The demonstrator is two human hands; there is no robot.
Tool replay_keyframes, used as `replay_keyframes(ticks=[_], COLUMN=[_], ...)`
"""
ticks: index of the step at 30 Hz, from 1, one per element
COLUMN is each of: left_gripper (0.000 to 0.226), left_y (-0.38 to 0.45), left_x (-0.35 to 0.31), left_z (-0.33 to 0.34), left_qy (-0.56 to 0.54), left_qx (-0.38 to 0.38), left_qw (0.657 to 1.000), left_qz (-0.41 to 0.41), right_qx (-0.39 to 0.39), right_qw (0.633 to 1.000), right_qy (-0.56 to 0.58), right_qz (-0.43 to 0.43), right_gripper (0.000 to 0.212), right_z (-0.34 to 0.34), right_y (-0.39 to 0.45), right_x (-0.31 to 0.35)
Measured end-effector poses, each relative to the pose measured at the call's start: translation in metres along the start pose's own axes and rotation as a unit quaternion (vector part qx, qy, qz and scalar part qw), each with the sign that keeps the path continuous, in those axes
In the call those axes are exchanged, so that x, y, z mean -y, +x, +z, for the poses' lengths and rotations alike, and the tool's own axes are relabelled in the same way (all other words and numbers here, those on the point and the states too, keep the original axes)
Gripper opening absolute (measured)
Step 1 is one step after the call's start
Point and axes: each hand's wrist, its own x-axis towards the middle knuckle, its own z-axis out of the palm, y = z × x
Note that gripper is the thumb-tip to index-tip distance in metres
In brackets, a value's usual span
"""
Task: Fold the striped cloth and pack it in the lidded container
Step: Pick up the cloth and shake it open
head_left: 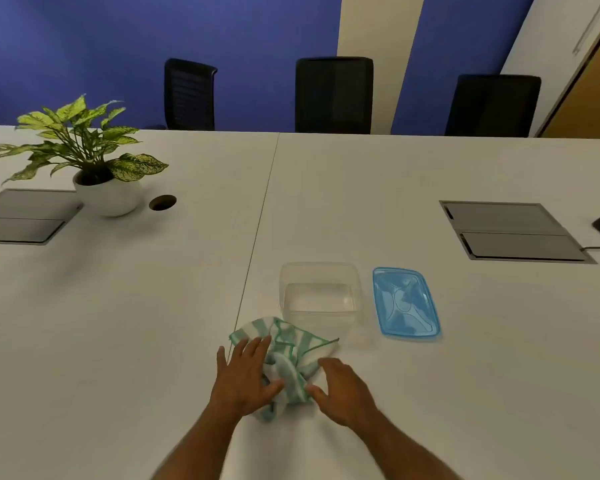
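Cloth [288, 358] sits bunched and rumpled on the white table [430, 393], just in front of the clear container [321, 292], its far edge close to the container's near wall, and both hands are on it. Left hand [245, 374] lies flat on the cloth's left side, fingers spread, thumb pressing into the folds; right hand [343, 391] comes in from the right, fingers loosely spread, thumb touching the near edge, nothing pinched that I can see. No fold made yet, so this looks like the flattening stage. It's soft and light stuff, limp terry by the look of it, so it will sag and bunch wherever it isn't held; best bet is to find two corners along the green-trimmed hem, pinch them, and draw the cloth out flat before doubling it over. Container is open and empty, with the blue lid [406, 303] lying just to its right, apart from it. The tub looks small, so I reckon several folds are needed to fit. Plant [87, 150] stands well off at far left, no trouble.
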Motion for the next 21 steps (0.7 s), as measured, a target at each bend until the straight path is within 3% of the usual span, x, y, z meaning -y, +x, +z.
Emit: replay_keyframes(ticks=[4,9,14,19,21], left_gripper=[0.07,0.034,0.034,0.028,0.027], left_y=[0.003,0.005,0.005,0.004,0.002], left_x=[0.0,-0.001,-0.003,-0.01,-0.017], left_z=[0.001,0.0,-0.003,-0.02,-0.033], left_qy=[0.009,-0.005,-0.04,-0.158,-0.17], left_qx=[-0.019,-0.055,-0.075,-0.078,-0.074], left_qw=[1.0,0.998,0.995,0.979,0.974], left_qz=[0.02,0.036,0.059,0.101,0.128], right_qx=[0.024,0.029,-0.044,-0.086,-0.097], right_qw=[0.995,0.991,0.99,0.985,0.987], right_qy=[0.101,0.132,0.127,0.132,0.094], right_qz=[0.008,-0.006,-0.031,-0.069,-0.091], right_gripper=[0.057,0.047,0.029,0.043,0.038], right_z=[0.006,0.011,0.004,-0.013,-0.022], right_y=[0.002,0.005,0.003,-0.002,-0.002], right_x=[0.024,0.04,0.037,0.03,0.029])
